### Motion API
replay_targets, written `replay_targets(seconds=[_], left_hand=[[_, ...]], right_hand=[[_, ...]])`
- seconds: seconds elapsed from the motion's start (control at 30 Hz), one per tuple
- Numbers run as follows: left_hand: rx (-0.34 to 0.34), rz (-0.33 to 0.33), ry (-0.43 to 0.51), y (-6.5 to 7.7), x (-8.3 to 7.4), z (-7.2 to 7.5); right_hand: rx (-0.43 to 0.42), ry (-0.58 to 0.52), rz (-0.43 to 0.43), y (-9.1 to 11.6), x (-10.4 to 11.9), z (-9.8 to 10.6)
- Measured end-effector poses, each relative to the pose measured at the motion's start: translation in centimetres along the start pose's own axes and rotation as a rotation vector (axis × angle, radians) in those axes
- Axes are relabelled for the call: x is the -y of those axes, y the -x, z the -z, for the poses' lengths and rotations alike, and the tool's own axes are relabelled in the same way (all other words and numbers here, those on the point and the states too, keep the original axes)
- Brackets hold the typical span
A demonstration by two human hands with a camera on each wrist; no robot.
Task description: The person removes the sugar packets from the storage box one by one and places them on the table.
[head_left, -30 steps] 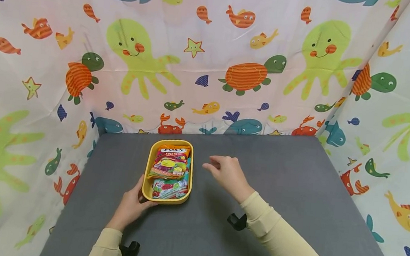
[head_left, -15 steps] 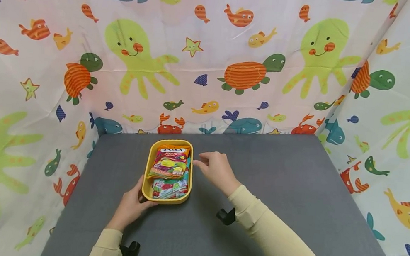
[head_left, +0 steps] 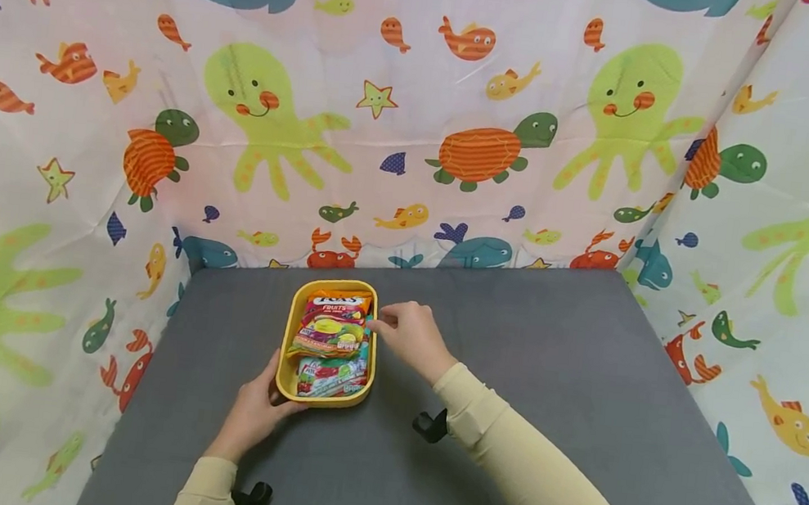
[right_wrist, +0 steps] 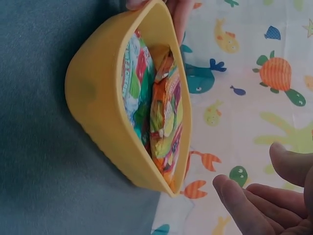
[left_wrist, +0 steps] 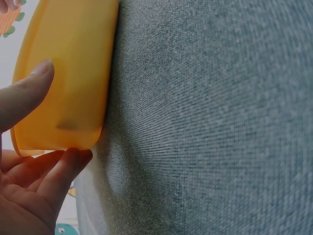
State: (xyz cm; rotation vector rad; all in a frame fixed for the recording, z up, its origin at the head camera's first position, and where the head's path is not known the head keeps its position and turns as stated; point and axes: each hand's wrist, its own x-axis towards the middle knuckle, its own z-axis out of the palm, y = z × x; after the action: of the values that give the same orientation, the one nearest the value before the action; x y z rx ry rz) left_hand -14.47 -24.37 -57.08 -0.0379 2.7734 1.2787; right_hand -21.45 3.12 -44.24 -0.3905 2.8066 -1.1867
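A yellow oblong container (head_left: 288, 337) stands on the grey surface, left of centre in the head view. Inside lie an orange-and-purple "Fox's Fruits" candy packet (head_left: 332, 327) and, partly beneath it, a teal-and-green candy packet (head_left: 334, 378). My left hand (head_left: 254, 416) holds the container's near left corner; the left wrist view shows the thumb on one wall and the fingers round the other. Just off the right rim hovers my right hand (head_left: 413, 340). In the right wrist view its fingers are relaxed, thumb apart, with nothing held.
Grey cloth (head_left: 533, 365) covers the table. A white curtain (head_left: 399, 161) printed with sea animals rises at the back and both sides. A black strap piece (head_left: 431, 426) juts from the right wrist, another (head_left: 252, 501) from the left.
My right hand has moved left, from a gap beside the container to its right rim. The left hand keeps its hold and the container stays in place. The head view has shifted slightly.
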Motion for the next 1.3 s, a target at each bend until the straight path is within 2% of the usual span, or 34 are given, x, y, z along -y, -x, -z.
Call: replay_targets(seconds=[0.3, 0.5, 0.7, 1.0, 1.2, 1.3], left_hand=[[0.012, -0.009, 0.023, -0.2, -0.1, -0.1], [0.014, -0.018, 0.043, -0.1, -0.2, -0.1], [0.006, -0.034, 0.038, -0.3, -0.4, -0.1], [0.0, -0.023, 0.008, 0.4, 0.5, 0.0], [-0.001, -0.026, 0.001, 0.2, 0.5, 0.2], [0.002, -0.021, 0.0, 0.2, 0.4, 0.3]], right_hand=[[0.026, -0.053, -0.047, -1.1, -0.1, -1.7], [0.059, -0.029, -0.056, -1.8, -0.4, -2.9], [0.05, -0.028, -0.063, -2.1, -0.6, -3.3], [0.098, -0.054, -0.162, -2.9, -0.1, -5.0], [0.098, -0.047, -0.261, -3.5, 0.0, -5.8], [0.112, -0.031, -0.28, -3.6, 0.2, -6.1]])
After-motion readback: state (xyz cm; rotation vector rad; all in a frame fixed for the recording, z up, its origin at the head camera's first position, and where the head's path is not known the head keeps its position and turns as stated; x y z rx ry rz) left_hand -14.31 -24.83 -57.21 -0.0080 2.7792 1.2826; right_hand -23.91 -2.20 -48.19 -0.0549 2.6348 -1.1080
